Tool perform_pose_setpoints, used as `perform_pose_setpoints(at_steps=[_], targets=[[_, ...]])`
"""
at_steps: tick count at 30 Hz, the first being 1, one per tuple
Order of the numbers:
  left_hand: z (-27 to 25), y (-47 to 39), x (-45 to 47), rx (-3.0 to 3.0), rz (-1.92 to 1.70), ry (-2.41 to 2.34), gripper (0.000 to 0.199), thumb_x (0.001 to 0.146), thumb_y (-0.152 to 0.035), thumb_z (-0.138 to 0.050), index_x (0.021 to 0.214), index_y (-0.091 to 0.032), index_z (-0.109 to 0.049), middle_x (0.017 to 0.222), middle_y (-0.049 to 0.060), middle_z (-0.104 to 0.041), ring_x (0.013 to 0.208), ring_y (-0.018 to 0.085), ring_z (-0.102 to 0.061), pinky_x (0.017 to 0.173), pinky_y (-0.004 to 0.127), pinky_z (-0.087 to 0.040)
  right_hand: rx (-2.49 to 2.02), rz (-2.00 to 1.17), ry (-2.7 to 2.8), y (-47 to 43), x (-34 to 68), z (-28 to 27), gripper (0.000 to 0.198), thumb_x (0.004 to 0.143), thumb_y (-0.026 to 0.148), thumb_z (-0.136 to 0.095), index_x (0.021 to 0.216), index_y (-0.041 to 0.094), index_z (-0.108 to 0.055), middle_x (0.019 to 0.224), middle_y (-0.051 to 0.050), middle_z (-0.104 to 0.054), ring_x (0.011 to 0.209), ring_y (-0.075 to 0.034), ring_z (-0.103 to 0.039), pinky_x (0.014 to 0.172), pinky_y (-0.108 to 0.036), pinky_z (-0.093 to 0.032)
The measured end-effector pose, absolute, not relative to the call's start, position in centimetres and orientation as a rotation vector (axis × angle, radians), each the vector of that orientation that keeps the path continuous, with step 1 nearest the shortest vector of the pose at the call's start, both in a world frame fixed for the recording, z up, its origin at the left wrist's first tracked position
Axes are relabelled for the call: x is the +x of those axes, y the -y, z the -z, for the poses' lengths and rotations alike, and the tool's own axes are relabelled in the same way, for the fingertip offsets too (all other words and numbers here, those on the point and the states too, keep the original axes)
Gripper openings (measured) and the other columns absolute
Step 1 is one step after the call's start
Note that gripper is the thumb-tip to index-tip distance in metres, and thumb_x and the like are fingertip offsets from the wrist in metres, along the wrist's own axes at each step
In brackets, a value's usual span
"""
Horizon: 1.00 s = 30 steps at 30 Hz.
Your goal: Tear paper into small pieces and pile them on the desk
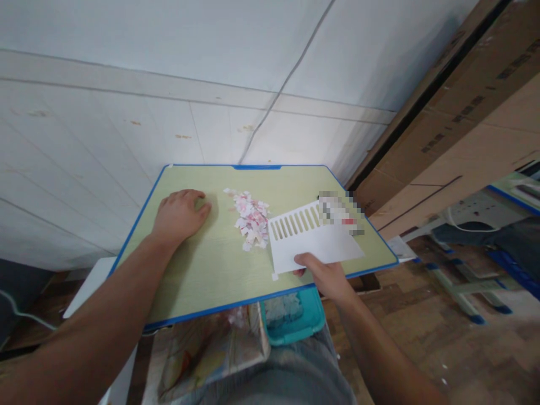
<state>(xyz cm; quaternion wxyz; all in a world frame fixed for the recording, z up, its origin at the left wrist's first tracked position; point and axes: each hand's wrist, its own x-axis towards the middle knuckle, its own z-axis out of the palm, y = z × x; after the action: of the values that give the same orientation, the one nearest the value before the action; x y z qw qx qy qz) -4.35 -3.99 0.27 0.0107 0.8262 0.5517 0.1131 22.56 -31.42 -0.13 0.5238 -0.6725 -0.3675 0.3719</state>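
Note:
A white sheet with a row of long cut-out slots lies tilted over the right half of the pale green tabletop. My right hand grips its near edge, thumb on top and fingers underneath. To the left of the sheet, a loose pile of small white and pink paper scraps is spread on the tabletop, its right side touching or close to the sheet. My left hand rests at the left of the tabletop, apart from the scraps, fingers curved and thumb spread away, holding nothing visible.
Below the near blue edge, a teal plastic bin holds greyish material, beside a patterned cloth or bag. A pixelated patch hides something at the tabletop's right. Large cardboard boxes lean at the right. A white wall borders the far edge.

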Motion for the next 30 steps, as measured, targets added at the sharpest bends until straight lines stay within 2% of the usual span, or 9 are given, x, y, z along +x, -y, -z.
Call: perform_pose_setpoints(at_steps=[4,12,16,23,30], targets=[[-0.6,4.2,-4.2,2.570,-0.351,-1.713,0.061,0.112,-0.047,-0.049,0.153,-0.011,-0.078,0.167,0.021,-0.074,0.159,0.042,-0.065,0.138,0.058,-0.047,-1.566,-0.926,0.815,31.3,22.5,-0.1,0.025,0.067,0.047,-0.078,0.053,0.028,-0.069,0.057,-0.004,-0.073,0.057,-0.025,-0.070,0.063,-0.037,-0.062],[-0.5,4.2,-4.4,2.541,-0.389,-1.703,0.060,0.112,-0.046,-0.051,0.152,-0.010,-0.079,0.167,0.021,-0.074,0.160,0.042,-0.065,0.139,0.057,-0.047,-1.550,-0.969,0.738,31.3,22.3,-0.5,0.023,0.061,0.044,-0.081,0.053,0.025,-0.070,0.053,-0.003,-0.070,0.051,-0.022,-0.066,0.054,-0.034,-0.058],[-0.3,4.0,-4.5,2.551,-0.388,-1.689,0.059,0.112,-0.047,-0.051,0.151,-0.012,-0.080,0.167,0.020,-0.075,0.159,0.041,-0.065,0.139,0.055,-0.047,-1.565,-0.977,0.683,31.4,22.4,-0.3,0.022,0.058,0.043,-0.083,0.060,0.024,-0.071,0.057,-0.002,-0.072,0.050,-0.021,-0.066,0.050,-0.033,-0.057],[-0.6,4.2,-4.6,2.540,-0.384,-1.682,0.058,0.112,-0.047,-0.052,0.150,-0.012,-0.080,0.167,0.020,-0.075,0.158,0.041,-0.066,0.138,0.055,-0.049,-1.549,-1.003,0.750,31.6,23.0,0.6,0.023,0.061,0.042,-0.084,0.068,0.023,-0.073,0.065,-0.004,-0.078,0.054,-0.024,-0.070,0.051,-0.034,-0.061],[-0.6,4.4,-4.6,2.539,-0.393,-1.683,0.058,0.113,-0.046,-0.052,0.150,-0.012,-0.080,0.167,0.019,-0.075,0.158,0.041,-0.067,0.138,0.055,-0.049,-1.501,-1.040,0.749,31.5,23.0,0.1,0.025,0.059,0.039,-0.085,0.074,0.024,-0.073,0.067,-0.003,-0.078,0.053,-0.023,-0.069,0.049,-0.034,-0.061]])
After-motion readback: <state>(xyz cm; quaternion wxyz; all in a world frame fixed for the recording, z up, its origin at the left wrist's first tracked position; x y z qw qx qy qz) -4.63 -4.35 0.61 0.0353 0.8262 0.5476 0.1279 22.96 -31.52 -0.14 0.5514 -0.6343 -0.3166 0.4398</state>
